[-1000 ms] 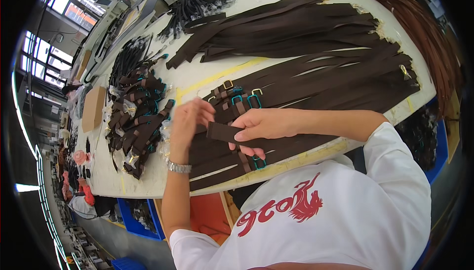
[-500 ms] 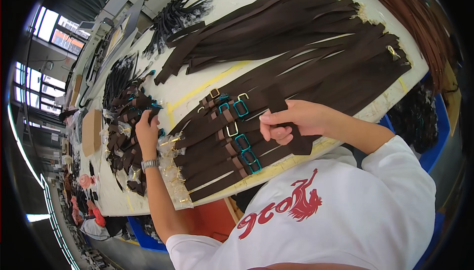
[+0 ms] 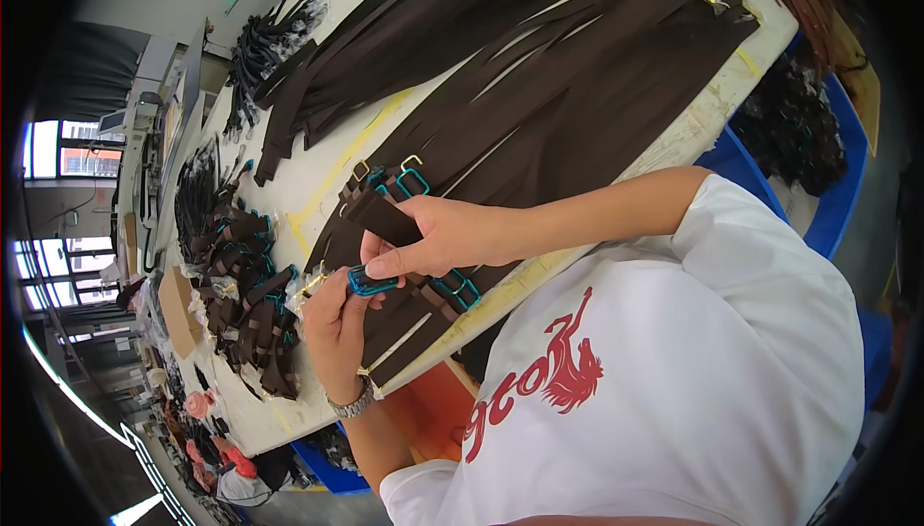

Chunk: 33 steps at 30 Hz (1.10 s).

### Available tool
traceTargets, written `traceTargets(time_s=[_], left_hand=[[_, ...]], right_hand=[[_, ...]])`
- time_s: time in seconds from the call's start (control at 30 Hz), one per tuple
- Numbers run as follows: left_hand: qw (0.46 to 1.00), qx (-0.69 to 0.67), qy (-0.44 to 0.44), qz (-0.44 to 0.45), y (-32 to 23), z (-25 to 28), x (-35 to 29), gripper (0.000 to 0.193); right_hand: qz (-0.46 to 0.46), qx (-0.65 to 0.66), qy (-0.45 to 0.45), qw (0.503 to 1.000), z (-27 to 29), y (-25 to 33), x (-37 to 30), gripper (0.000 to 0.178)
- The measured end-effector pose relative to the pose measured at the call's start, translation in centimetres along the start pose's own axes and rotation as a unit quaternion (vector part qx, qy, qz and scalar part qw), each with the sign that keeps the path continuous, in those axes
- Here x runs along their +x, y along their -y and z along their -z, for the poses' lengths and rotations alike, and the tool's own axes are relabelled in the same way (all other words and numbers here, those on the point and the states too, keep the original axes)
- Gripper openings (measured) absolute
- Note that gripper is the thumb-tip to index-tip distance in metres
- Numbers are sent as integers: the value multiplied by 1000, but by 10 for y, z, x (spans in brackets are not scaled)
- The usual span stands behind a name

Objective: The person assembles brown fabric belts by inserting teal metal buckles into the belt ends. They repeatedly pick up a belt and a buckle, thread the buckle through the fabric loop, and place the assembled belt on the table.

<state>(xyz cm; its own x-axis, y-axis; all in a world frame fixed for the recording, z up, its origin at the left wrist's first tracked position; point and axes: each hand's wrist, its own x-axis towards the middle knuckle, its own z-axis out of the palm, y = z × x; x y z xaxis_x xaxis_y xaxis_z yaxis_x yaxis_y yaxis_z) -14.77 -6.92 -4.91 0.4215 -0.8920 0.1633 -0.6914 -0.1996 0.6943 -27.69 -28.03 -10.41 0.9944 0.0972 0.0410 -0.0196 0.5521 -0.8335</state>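
My left hand (image 3: 334, 324), with a watch on the wrist, pinches a buckle (image 3: 371, 282) edged in teal film. Against it, my right hand (image 3: 438, 239) closes on a dark brown strap (image 3: 378, 214), a length of which sticks up past the fingers. The thumb of the right hand meets the buckle; whether the strap passes through it is hidden by the fingers. Beneath both hands lies a row of brown straps (image 3: 539, 131) with more teal-edged buckles (image 3: 454, 290) and a gold-coloured frame (image 3: 412, 162) near their ends.
On the left of the white table (image 3: 332, 175) sits a heap of short buckled straps (image 3: 252, 309), beside a cardboard piece (image 3: 178, 312). Thin black straps (image 3: 265, 50) lie farther back. Blue bins (image 3: 837, 160) stand beyond the table's right edge.
My left hand has come from the strap heap to the middle with a buckle. My right hand has moved left with its strap to meet it. The view has shifted.
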Motion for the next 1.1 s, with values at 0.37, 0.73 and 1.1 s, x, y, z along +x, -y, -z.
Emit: traceTargets(time_s=[0.37,0.73,1.1], left_hand=[[959,-210,76,176,-8,-3,-1,13],[968,215,-91,-91,0,-54,3,19],[936,342,-64,-58,27,-16,-12,55]], right_hand=[[-11,-2,-38,999,2,1,-18,24],[-137,321,-78,934,10,-9,-23,21],[-97,181,-87,975,26,-17,-43,21]])
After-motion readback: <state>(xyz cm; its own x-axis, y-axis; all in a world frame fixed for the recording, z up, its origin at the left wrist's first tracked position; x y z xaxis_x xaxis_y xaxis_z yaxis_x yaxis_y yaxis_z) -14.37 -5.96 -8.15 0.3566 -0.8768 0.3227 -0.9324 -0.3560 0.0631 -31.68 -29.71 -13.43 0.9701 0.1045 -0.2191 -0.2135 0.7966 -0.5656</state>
